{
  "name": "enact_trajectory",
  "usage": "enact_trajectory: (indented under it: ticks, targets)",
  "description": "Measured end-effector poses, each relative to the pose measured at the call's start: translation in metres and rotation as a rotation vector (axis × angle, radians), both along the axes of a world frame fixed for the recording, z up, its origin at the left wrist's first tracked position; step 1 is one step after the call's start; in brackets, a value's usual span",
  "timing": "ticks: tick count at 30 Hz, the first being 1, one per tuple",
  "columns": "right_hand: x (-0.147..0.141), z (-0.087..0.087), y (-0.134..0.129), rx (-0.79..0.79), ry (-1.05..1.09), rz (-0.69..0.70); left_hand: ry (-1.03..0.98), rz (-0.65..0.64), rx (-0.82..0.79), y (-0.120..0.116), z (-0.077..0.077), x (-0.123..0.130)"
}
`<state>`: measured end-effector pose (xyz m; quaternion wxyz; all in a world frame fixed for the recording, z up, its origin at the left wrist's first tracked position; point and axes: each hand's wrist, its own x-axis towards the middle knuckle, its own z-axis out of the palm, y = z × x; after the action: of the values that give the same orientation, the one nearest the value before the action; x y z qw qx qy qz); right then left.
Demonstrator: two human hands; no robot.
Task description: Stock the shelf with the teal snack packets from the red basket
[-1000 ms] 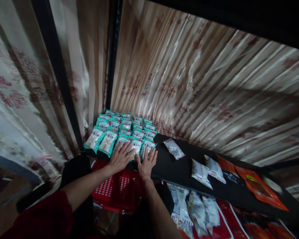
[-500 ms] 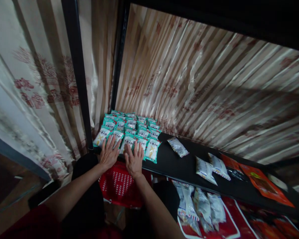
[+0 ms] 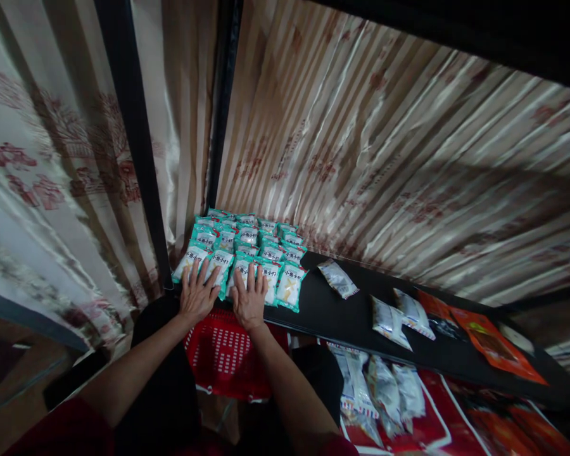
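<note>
Rows of small teal and white snack packets point(image 3: 291, 285) lie at the left end of a black shelf point(image 3: 332, 311). My left hand point(image 3: 199, 292) rests with spread fingers on the front packets at the far left. Just to its right, my right hand point(image 3: 249, 296) lies flat, its fingertips on the middle packets of the front row. Neither hand grips a packet. Both hands partly cover the packets beneath them.
Silver packets point(image 3: 338, 278) and an orange bag point(image 3: 496, 345) lie farther right on the shelf. Below stand a red basket point(image 3: 228, 354) and a red container point(image 3: 432, 405) with more packets. Patterned curtains point(image 3: 361, 145) and a dark post point(image 3: 133, 139) enclose the shelf.
Both hands have shifted slightly left over the front row. The front left packets have moved a little left too. The camera view has also shifted slightly.
</note>
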<state>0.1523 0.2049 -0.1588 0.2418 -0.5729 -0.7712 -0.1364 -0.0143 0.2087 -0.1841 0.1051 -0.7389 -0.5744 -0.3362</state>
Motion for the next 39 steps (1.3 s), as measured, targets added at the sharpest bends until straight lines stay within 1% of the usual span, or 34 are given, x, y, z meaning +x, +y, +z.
enact_trajectory:
  ticks: [4, 10, 14, 17, 25, 32, 34, 36, 37, 38, 39]
  targets:
    - [0.000, -0.001, 0.004, -0.012, 0.005, -0.009, 0.003, 0.012, -0.019, 0.005, -0.002, 0.001]
    - [0.000, -0.007, 0.007, -0.013, 0.013, -0.013, -0.012, 0.007, 0.007, 0.009, -0.005, 0.003]
    - [0.000, -0.008, 0.009, -0.019, 0.017, -0.018, 0.003, -0.004, -0.014, 0.011, -0.006, 0.003]
    - [-0.001, -0.008, 0.009, -0.010, 0.018, -0.024, 0.000, -0.015, -0.020, 0.012, -0.006, 0.002]
    - [0.001, -0.007, 0.008, 0.045, 0.019, -0.023, 0.014, -0.014, 0.066, 0.011, -0.010, 0.001]
    - [-0.001, -0.001, 0.005, 0.054, 0.036, -0.027, -0.006, 0.010, 0.071, 0.009, -0.005, 0.003]
    - [-0.001, 0.001, 0.003, 0.048, 0.046, -0.028, -0.041, 0.006, 0.047, 0.005, -0.001, 0.006]
    - [-0.002, 0.003, 0.002, 0.040, 0.056, -0.030, -0.123, -0.003, 0.009, 0.000, 0.011, 0.011]
    - [-0.002, 0.004, 0.001, 0.038, 0.059, -0.032, -0.183, -0.024, -0.012, -0.005, 0.021, 0.016]
    - [-0.002, 0.004, 0.001, 0.036, 0.058, -0.032, -0.265, -0.050, -0.043, -0.010, 0.036, 0.022]
    - [-0.002, 0.005, 0.000, 0.036, 0.055, -0.029, -0.350, -0.109, -0.087, -0.017, 0.053, 0.029]
